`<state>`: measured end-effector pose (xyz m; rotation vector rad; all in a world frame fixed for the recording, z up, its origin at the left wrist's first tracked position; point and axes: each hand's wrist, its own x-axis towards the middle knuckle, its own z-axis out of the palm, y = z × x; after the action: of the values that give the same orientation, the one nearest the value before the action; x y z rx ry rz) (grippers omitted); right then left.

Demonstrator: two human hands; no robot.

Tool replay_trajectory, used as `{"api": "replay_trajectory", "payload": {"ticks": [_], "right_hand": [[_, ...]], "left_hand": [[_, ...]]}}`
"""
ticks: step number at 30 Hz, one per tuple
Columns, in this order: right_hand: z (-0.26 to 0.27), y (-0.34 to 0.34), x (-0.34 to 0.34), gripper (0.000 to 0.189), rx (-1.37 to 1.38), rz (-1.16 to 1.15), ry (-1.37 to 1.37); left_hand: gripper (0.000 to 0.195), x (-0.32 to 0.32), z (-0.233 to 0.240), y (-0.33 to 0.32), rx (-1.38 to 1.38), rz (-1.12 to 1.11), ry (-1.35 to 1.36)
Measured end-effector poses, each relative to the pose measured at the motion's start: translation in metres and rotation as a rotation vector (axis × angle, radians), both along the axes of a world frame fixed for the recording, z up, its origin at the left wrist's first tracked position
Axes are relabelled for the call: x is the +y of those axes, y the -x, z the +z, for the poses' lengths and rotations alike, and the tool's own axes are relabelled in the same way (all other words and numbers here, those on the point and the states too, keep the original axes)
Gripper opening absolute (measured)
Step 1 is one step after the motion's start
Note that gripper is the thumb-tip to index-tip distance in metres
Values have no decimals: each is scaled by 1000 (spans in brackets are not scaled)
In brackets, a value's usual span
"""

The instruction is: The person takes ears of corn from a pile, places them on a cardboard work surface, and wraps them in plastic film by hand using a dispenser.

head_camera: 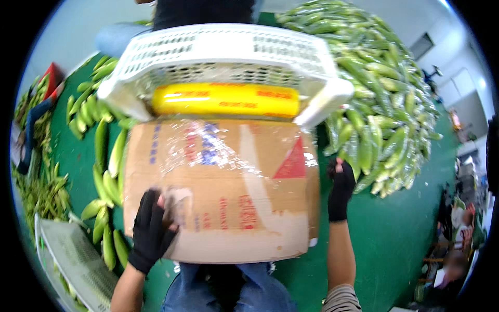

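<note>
My left hand, in a black fingerless glove, is over the lower left of a cardboard box surface. Its fingers hold nothing and the thumb stands apart. Clear film bits and printing cover the cardboard. My right hand, gloved alike, is off the right edge, beside a heap of film-wrapped ears of corn. Its fingers look curled, and I cannot tell whether they touch an ear. Behind the cardboard, a yellow roll of plastic film lies in a white perforated plastic crate tipped on its side.
Unwrapped ears of corn lie on the green floor at the left. A pale crate stands at the lower left, near loose husks. A person in dark clothing is beyond the white crate. Other people are at the right rim.
</note>
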<state>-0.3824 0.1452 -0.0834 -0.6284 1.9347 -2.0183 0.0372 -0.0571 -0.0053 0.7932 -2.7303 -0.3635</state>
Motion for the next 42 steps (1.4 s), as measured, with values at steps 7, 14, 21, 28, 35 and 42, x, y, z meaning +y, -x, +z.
{"api": "replay_trajectory", "payload": {"ticks": [7,14,21,28,35,42], "right_hand": [[49,-73,-68,42,943,408,-575],[67,-48,-31,17,751,508,-556],[60,-131,53,12,-37,541,-923],[66,-132,38,12,144,576,-815],[75,-139,35,16,-149,540,-805],[78,-153,38,22,-78,447,-857]], "left_hand": [[45,-110,-10,66,191,-109,38],[28,-98,14,-3,311,-90,91],[36,55,-51,-139,151,123,-228],[64,94,-220,-303,-40,1456,-260],[55,100,-152,-241,1226,1104,-1264],[77,12,25,-58,514,50,-340]]}}
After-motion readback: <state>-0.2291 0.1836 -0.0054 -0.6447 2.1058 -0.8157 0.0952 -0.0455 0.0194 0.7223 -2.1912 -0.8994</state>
